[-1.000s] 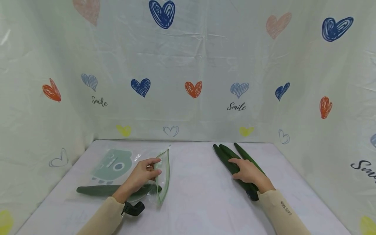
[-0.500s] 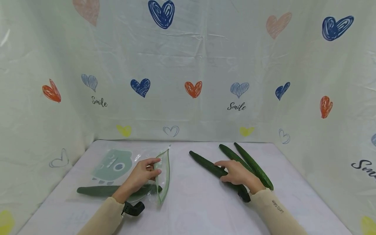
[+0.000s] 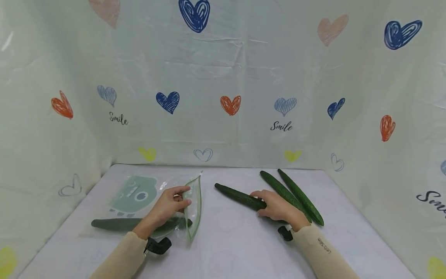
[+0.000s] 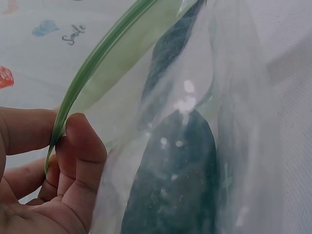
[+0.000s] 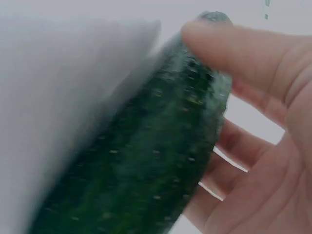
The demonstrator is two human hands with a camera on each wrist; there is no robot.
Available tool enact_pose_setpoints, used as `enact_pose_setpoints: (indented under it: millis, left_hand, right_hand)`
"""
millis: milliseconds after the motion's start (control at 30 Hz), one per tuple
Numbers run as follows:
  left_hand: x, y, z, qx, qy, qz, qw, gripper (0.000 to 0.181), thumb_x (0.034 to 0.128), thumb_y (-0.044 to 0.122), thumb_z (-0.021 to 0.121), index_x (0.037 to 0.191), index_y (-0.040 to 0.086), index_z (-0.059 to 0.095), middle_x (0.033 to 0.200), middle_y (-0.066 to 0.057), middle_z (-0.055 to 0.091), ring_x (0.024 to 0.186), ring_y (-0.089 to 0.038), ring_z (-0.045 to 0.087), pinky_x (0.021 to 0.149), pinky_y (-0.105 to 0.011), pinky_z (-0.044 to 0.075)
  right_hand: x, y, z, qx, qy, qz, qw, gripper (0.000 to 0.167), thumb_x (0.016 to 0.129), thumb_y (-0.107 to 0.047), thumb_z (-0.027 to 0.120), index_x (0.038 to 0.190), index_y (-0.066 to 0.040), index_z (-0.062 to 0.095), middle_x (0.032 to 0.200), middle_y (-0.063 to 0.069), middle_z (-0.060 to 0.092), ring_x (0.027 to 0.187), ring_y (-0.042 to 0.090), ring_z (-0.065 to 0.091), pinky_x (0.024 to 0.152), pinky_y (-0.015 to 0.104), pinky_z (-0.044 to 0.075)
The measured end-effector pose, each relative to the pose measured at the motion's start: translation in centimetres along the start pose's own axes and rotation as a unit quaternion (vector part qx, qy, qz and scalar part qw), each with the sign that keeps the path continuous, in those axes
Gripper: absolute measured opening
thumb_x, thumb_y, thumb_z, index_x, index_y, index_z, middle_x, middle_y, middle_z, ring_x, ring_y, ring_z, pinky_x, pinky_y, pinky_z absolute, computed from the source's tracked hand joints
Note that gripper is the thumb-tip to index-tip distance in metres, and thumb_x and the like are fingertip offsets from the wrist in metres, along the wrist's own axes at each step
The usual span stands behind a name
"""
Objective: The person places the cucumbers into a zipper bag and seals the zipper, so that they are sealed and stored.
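On the left of the table lies a clear zip bag (image 3: 170, 182) with a green cartoon print and a green-edged mouth that gapes toward the right. Inside it rests one cucumber (image 3: 115, 224). My left hand (image 3: 167, 207) pinches the bag's green edge between thumb and fingers, as the left wrist view shows up close. Right of the bag, my right hand (image 3: 278, 207) grips another cucumber (image 3: 237, 195) around its middle, its far tip pointing up and left toward the bag mouth. In the right wrist view the thumb (image 5: 234, 51) lies along that cucumber's skin.
Two more cucumbers lie side by side behind the right hand, a left one (image 3: 278, 184) and a right one (image 3: 303, 195). A white cloth (image 3: 223, 255) covers the table. Behind it hangs a curtain (image 3: 223, 131) printed with hearts.
The right hand has drawn one cucumber away from the other two, leftward and turned it flatter, tip toward the bag. My left hand and the bag have stayed in place.
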State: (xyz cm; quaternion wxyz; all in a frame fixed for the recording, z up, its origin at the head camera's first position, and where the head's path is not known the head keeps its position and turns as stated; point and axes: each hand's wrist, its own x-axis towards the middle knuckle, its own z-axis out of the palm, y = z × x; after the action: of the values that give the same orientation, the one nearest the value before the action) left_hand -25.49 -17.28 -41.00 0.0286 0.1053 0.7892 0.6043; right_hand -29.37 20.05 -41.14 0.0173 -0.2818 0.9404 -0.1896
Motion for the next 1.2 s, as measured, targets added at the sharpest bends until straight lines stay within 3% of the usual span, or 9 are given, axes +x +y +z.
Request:
enact_pose_setpoints:
  millis: [233, 400, 667, 867, 1067, 1200]
  left_hand:
    - [0.0, 0.0, 0.0, -0.004, -0.001, -0.001, 1.0000, 0.053, 0.0879, -0.002, 0.064, 0.137, -0.008, 0.045, 0.063, -0.002, 0.043, 0.058, -0.015, 0.050, 0.062, -0.035, 0.054]
    - [-0.2, 0.2, 0.0, -0.003, 0.001, -0.001, 1.0000, 0.053, 0.0888, -0.001, 0.064, 0.137, -0.009, 0.044, 0.066, -0.003, 0.043, 0.060, -0.016, 0.050, 0.062, -0.036, 0.054]
    - [0.0, 0.2, 0.0, -0.007, 0.003, -0.004, 1.0000, 0.053, 0.0877, -0.001, 0.065, 0.137, -0.008, 0.045, 0.065, -0.001, 0.041, 0.059, -0.013, 0.047, 0.062, -0.033, 0.054]
    - [0.1, 0.5, -0.1, -0.007, 0.002, 0.004, 1.0000, 0.055, 0.0866, 0.001, 0.068, 0.136, -0.009, 0.045, 0.064, 0.000, 0.041, 0.057, -0.012, 0.045, 0.060, -0.031, 0.053]
    - [-0.2, 0.8, 0.0, -0.008, 0.003, 0.012, 0.9999, 0.053, 0.0870, 0.000, 0.067, 0.136, -0.007, 0.046, 0.061, -0.001, 0.042, 0.058, -0.014, 0.048, 0.060, -0.032, 0.052]
    - [-0.2, 0.9, 0.0, -0.007, 0.009, 0.009, 0.9999, 0.052, 0.0876, 0.000, 0.066, 0.136, -0.003, 0.048, 0.059, 0.001, 0.037, 0.057, -0.013, 0.044, 0.061, -0.031, 0.050]
  right_hand:
    - [-0.1, 0.3, 0.5, -0.003, 0.036, -0.033, 0.9988, 0.049, 0.085, -0.004, 0.070, 0.131, -0.005, 0.054, 0.125, 0.012, 0.057, 0.110, 0.030, 0.055, 0.090, 0.048, 0.045]
    - [-0.2, 0.4, 0.7, 0.007, 0.054, -0.046, 0.9975, 0.047, 0.085, -0.001, 0.069, 0.129, -0.005, 0.056, 0.126, 0.012, 0.057, 0.114, 0.032, 0.054, 0.092, 0.049, 0.044]
    - [-0.9, -0.3, 0.5, 0.034, 0.059, -0.086, 0.9939, 0.050, 0.085, -0.007, 0.072, 0.132, -0.017, 0.056, 0.122, -0.002, 0.057, 0.111, 0.018, 0.054, 0.091, 0.041, 0.046]
    - [-0.5, -2.5, 0.7, 0.050, 0.037, -0.143, 0.9878, 0.047, 0.086, -0.007, 0.071, 0.129, -0.016, 0.057, 0.116, -0.006, 0.057, 0.107, 0.011, 0.053, 0.090, 0.034, 0.046]
    - [0.9, -5.5, 2.1, 0.046, 0.005, -0.149, 0.9878, 0.044, 0.089, -0.009, 0.068, 0.131, -0.016, 0.057, 0.116, -0.006, 0.055, 0.108, 0.009, 0.052, 0.092, 0.032, 0.046]
    - [2.1, -7.5, 3.1, 0.050, -0.009, -0.154, 0.9868, 0.042, 0.089, -0.009, 0.067, 0.130, -0.017, 0.057, 0.116, -0.006, 0.055, 0.108, 0.008, 0.052, 0.092, 0.030, 0.045]
